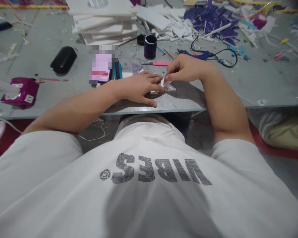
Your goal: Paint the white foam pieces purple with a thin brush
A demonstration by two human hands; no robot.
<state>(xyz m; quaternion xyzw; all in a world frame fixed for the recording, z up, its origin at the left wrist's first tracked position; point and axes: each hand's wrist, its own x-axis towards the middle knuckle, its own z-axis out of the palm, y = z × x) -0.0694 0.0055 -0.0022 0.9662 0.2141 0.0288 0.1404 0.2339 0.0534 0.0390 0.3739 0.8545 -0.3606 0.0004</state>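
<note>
My left hand [141, 86] lies palm down near the table's front edge, fingers spread over a small white cut piece [172, 88] with angular points. Part of that piece is hidden under the fingers. Just to the right, my right hand [186, 68] has thumb and forefinger pinched together at the piece's upper side. Whatever sits between those fingertips is too small to make out. Behind both hands lies a pink-handled craft knife [161, 63]. A blue tool [195, 54] lies by a black cord, partly behind my right hand.
A dark jar [150, 47] stands beyond the hands. Left of it are a phone with a pink screen [101, 66], a black case [64, 60] and a purple device [21, 92]. White sheets [104, 23] are stacked behind, beside white scraps and purple scraps [211, 19].
</note>
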